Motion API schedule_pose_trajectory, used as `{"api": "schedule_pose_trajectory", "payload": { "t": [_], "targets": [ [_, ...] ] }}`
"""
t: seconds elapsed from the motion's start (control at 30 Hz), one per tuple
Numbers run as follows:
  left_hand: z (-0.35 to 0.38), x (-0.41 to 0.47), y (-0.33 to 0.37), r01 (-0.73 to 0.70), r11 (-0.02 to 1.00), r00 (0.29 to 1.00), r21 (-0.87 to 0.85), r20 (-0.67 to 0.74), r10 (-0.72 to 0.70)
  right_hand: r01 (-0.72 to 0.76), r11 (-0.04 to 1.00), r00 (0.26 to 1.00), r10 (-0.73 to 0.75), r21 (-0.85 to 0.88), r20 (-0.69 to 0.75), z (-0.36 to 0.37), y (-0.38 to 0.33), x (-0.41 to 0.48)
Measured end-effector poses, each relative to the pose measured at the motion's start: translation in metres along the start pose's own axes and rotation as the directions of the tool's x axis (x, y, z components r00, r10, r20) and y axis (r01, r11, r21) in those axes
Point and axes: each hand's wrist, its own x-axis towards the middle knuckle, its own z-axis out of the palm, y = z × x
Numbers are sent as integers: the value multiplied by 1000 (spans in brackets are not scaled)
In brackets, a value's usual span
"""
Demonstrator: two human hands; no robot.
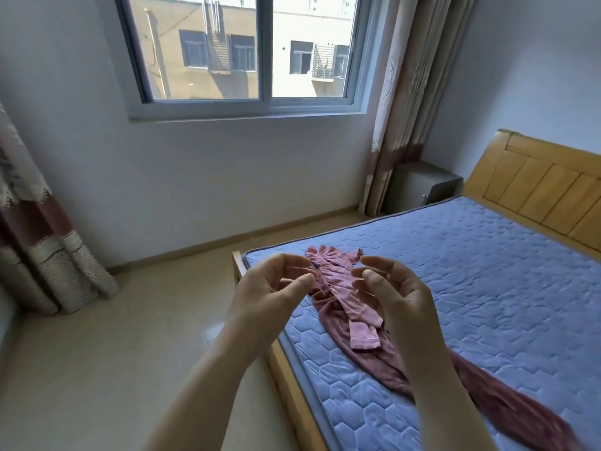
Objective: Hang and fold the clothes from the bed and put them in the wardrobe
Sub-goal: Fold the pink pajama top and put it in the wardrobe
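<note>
A pink garment (338,288) with a long sleeve lies crumpled near the foot corner of the bed, on top of a darker reddish-brown garment (507,405) that stretches toward the lower right. Both rest on the blue quilted mattress (487,288). My left hand (273,288) and my right hand (390,288) are raised in front of me, palms facing each other, fingers loosely curled. Neither hand holds or touches anything. They hover above the pink garment, one on each side of it. No wardrobe is in view.
The bed has a yellow wooden frame and headboard (553,190) at the right. A grey nightstand (422,187) stands in the corner beside a curtain (409,109). Another curtain (42,239) hangs at the left. Beige floor (113,336) lies between the bed and the window wall.
</note>
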Motion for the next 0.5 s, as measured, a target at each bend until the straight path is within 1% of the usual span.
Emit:
{"api": "schedule_pose_trajectory", "payload": {
  "t": [0.17, 0.3, 0.5],
  "targets": [
    [-4, 72, -23, 20, 999, 997, -35, 80, -18, -31, 999, 997, 29, -24, -76, 11, 22, 55],
    [-16, 137, -48, 50, 997, 987, -56, 153, -41, -48, 999, 990, 48, -1, -136, 33, 42, 102],
    [-47, 237, -73, 102, 992, 964, -73, 255, -80, -91, 996, 954, 84, -11, -286, 76, 75, 168]
  ]
}}
